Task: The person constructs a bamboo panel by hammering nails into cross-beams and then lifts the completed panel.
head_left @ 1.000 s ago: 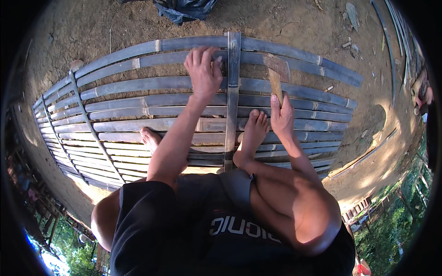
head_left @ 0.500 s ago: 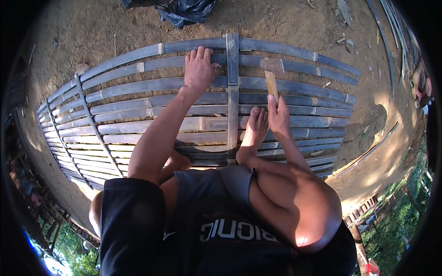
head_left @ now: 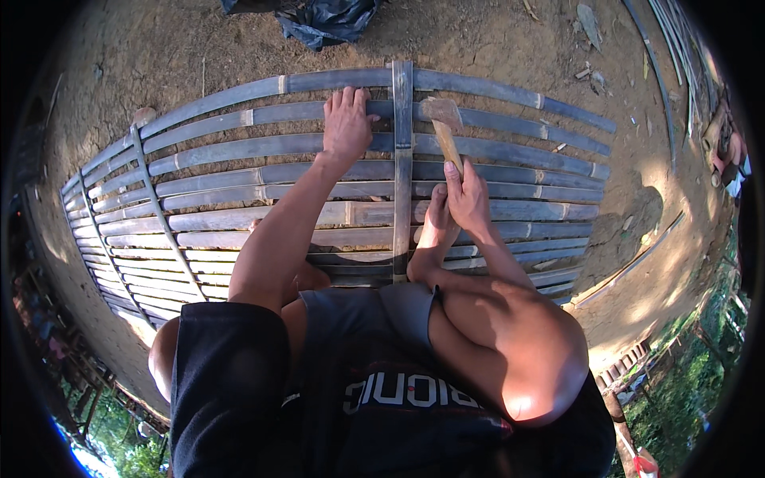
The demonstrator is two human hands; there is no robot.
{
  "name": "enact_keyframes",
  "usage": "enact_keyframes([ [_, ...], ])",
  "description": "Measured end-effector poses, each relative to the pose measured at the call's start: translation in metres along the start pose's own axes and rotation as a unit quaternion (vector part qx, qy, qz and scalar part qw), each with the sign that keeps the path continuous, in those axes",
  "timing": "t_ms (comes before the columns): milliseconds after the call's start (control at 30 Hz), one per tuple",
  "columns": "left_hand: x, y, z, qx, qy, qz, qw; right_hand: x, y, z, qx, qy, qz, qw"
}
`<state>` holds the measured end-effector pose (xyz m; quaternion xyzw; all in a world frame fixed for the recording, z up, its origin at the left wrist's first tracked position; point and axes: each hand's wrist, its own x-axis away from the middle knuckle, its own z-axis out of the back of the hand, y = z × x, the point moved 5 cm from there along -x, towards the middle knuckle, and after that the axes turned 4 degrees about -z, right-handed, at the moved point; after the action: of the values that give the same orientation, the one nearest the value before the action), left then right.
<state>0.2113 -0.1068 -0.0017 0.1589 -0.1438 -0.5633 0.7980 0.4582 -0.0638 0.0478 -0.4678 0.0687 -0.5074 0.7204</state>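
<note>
Below me lies a lattice of long, dark grey-blue bamboo slats (head_left: 219, 151), with a bamboo crosspiece (head_left: 402, 175) running over them near the middle. Left of that crosspiece, my left hand (head_left: 347, 126) has its fingers curled over a far bamboo slat (head_left: 287, 111). My right hand (head_left: 468, 199) is closed around the pale wooden handle of a hammer (head_left: 445, 117), thumb along the handle. The hammer's broad brownish head is over the far slats, a short way right of the crosspiece. My bare foot (head_left: 434, 231) rests on the slats beside my right hand.
Two thinner crosspieces (head_left: 155, 191) cross the slats at the left. Black plastic sheeting (head_left: 331, 22) lies on the brown dirt (head_left: 510, 40) beyond the lattice. Long strips (head_left: 661, 80) lie at the far right, and a thin pole (head_left: 629, 259) rests nearer.
My right hand and the hammer have moved left, bringing the hammer head closer to the middle crosspiece. My left hand keeps its hold on the slat. The view has shifted slightly.
</note>
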Motion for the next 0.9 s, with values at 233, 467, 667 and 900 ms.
enact_keyframes([
  [233, 0.000, -0.002, 0.000, 0.005, 0.012, -0.005, 1.000, -0.014, -0.001, -0.010, 0.028, -0.022, 0.009, 0.999],
  [467, 0.000, 0.000, -0.001, 0.008, 0.014, -0.003, 1.000, -0.020, -0.008, -0.007, 0.001, 0.005, 0.093, 0.996],
  [667, 0.000, 0.001, 0.000, 0.008, 0.013, -0.009, 1.000, -0.011, -0.019, 0.003, -0.063, 0.052, 0.150, 0.985],
  [900, -0.001, 0.001, 0.003, 0.003, 0.022, -0.012, 1.000, -0.023, -0.026, 0.009, -0.025, 0.016, 0.145, 0.989],
])
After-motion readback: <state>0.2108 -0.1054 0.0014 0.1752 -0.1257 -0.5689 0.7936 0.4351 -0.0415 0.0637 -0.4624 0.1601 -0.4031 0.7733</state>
